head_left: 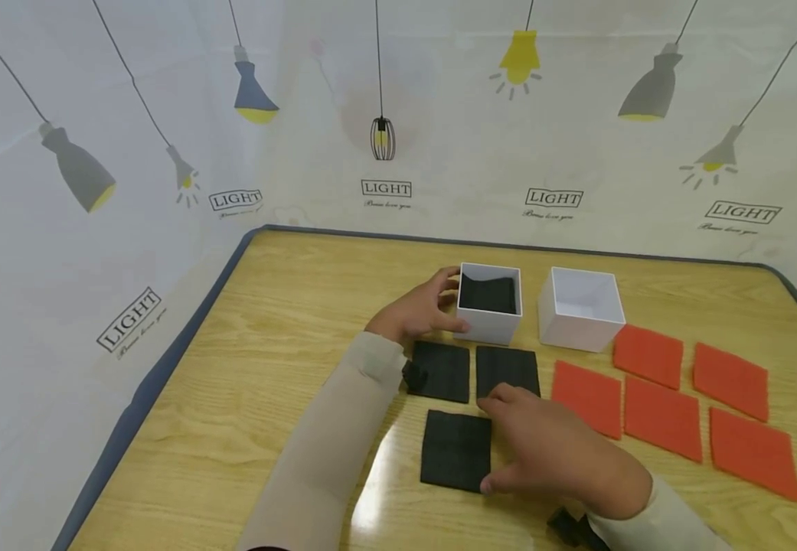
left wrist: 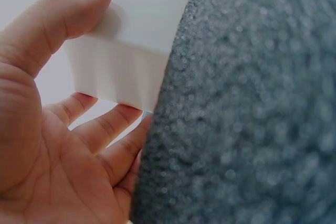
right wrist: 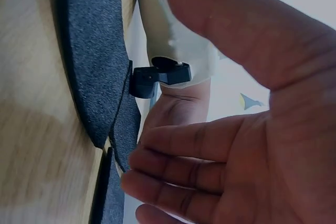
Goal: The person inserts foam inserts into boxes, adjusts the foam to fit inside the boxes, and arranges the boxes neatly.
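Note:
My left hand (head_left: 422,308) grips the left side of a white open box (head_left: 488,327), thumb on its front face and fingers round the far side. In the left wrist view the thumb and fingertips of that hand span the box wall (left wrist: 118,72). Inside the box stands black foam (head_left: 491,295). Three black foam squares lie in front of it: one at left (head_left: 442,375), one at right (head_left: 506,367), and a nearer one (head_left: 456,451). My right hand (head_left: 550,448) hovers by the nearer square's right edge, thumb at its corner, fingers extended and holding nothing.
A second white box (head_left: 580,325) stands to the right of the first. Several red squares (head_left: 662,417) lie on the wooden table (head_left: 267,306) at right. A white curtain with printed lamps (head_left: 439,92) hangs behind the table's dark edge.

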`<action>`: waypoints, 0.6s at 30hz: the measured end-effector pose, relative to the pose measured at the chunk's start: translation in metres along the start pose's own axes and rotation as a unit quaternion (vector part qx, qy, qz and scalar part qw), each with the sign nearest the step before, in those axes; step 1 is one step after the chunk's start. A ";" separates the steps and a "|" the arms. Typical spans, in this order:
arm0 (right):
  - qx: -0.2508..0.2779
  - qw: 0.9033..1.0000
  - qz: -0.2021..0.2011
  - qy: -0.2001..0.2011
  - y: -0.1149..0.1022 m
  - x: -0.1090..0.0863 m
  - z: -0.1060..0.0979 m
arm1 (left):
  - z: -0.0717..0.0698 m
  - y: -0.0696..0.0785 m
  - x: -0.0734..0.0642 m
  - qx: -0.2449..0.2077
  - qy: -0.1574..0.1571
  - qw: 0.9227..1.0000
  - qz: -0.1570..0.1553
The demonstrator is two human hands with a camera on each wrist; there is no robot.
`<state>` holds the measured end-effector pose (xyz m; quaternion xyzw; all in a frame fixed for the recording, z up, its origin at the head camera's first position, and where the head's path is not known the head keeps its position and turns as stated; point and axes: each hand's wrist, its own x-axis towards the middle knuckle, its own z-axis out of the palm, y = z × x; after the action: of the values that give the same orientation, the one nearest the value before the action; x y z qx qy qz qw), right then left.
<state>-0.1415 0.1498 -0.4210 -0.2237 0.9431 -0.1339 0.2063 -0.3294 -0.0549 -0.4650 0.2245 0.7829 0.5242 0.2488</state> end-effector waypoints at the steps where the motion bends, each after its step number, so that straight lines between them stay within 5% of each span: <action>1: 0.000 1.000 0.003 -0.004 0.000 0.001 0.001 | 0.000 0.000 0.000 -0.001 -0.001 1.000 -0.001; 18: 0.000 0.999 0.020 -0.031 0.000 0.010 0.015 | -0.001 -0.004 0.004 -0.019 -0.004 1.000 -0.009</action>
<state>-0.1430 0.1426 -0.4378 -0.2084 0.9405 -0.1227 0.2386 -0.3336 -0.0545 -0.4694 0.2152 0.7738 0.5355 0.2609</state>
